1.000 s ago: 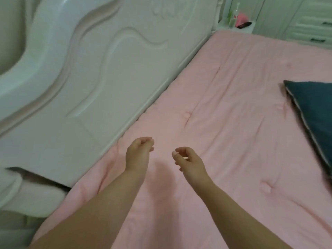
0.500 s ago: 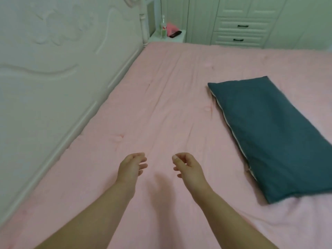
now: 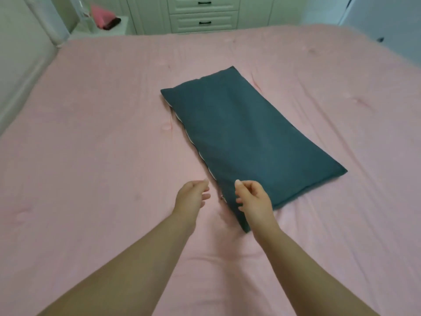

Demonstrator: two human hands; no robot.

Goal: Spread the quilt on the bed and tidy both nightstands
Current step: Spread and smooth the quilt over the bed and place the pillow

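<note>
A pink quilt [image 3: 95,142] lies spread flat across the whole bed. A dark teal pillow [image 3: 241,133] rests on it near the middle, turned at an angle. My left hand [image 3: 192,197] hovers over the quilt just left of the pillow's near corner, fingers loosely curled and holding nothing. My right hand [image 3: 254,200] hangs over that near corner with its fingers loosely bent and nothing in them; contact with the pillow cannot be judged. A white nightstand [image 3: 114,28] stands at the far left corner with a pink object [image 3: 99,14] and a dark flat item [image 3: 111,23] on it.
The white headboard [image 3: 25,42] runs along the left edge. White drawers with black handles [image 3: 204,13] stand beyond the bed's far side. A pale wall or door [image 3: 387,17] fills the top right.
My view has swung right, away from the headboard, bringing the teal pillow to the centre. Both hands have moved right with it and now sit by the pillow's near corner.
</note>
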